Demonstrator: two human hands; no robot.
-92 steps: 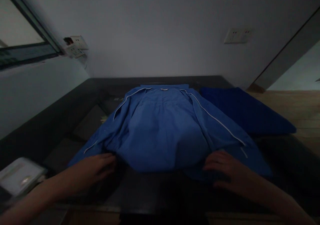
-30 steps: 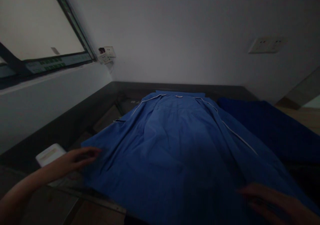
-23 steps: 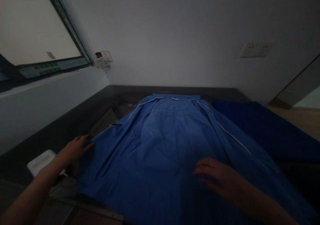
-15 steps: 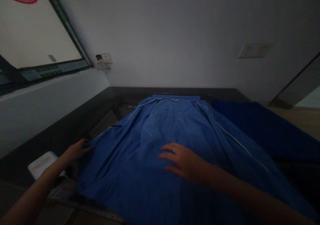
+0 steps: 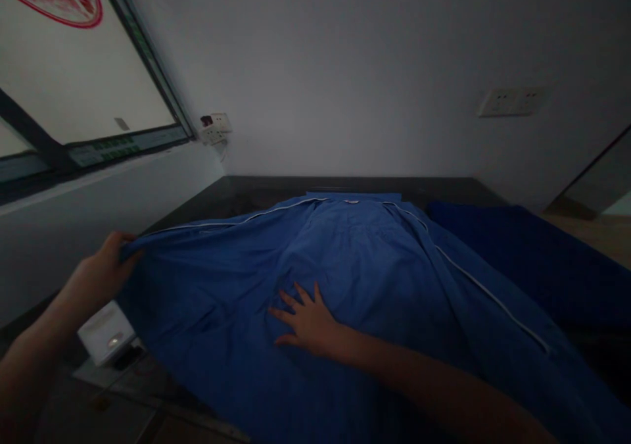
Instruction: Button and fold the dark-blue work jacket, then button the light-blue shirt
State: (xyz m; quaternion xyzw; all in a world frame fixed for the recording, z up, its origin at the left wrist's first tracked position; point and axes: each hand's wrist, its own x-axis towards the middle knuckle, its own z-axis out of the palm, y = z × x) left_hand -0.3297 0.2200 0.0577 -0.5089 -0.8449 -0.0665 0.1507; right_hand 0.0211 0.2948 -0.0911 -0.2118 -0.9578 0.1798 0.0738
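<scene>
A blue jacket (image 5: pixel 365 266) with white piping along its sleeves is spread over a dark surface, its collar end towards the wall. My left hand (image 5: pixel 106 266) grips the jacket's left sleeve near its end and holds it out and up to the left, so the cloth is stretched. Flat on the middle of the jacket lies my right hand (image 5: pixel 310 322), fingers spread. The lower part of the jacket runs out of view towards me.
A darker blue cloth (image 5: pixel 522 253) lies to the right of the jacket. Under my left forearm is a white box-like object (image 5: pixel 106 332). Sockets (image 5: pixel 513 102) are on the back wall, with more sockets (image 5: pixel 215 127) by the window (image 5: pixel 98 75) at left.
My left hand has taken hold of the sleeve and pulled it left and up, spreading the cloth. My right hand has moved left and come down flat on the jacket.
</scene>
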